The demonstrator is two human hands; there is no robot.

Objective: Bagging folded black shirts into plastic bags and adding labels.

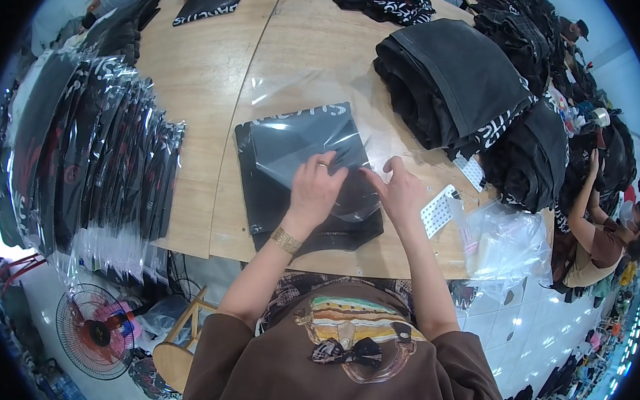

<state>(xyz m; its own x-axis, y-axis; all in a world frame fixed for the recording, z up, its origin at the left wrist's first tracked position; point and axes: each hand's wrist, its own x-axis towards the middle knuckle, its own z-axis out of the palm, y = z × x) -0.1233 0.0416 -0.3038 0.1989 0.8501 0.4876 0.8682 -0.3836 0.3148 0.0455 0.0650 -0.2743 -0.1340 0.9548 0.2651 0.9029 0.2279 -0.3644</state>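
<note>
On the table in front of me lies a folded black garment (280, 197) with white lettering along its far edge. A clear plastic bag (276, 140) covers most of it, and its film stretches past the far edge; the near end of the cloth looks uncovered. My left hand (315, 189), with a ring and a gold-coloured wristband, has its fingers curled on the bag's film over the garment. Close by on the right, my right hand (399, 195) grips the film at the garment's right side, thumb toward the left hand. Glare partly hides the exact grip.
Bagged black garments (95, 157) stand in a row at left. Folded black garments (452, 76) are piled at right, near white perforated cards (438, 211) and loose clear bags (504, 244). Another person's hands touch a garment (213, 1) at the far edge. A fan (96, 331) and wooden stool (177, 352) stand below left.
</note>
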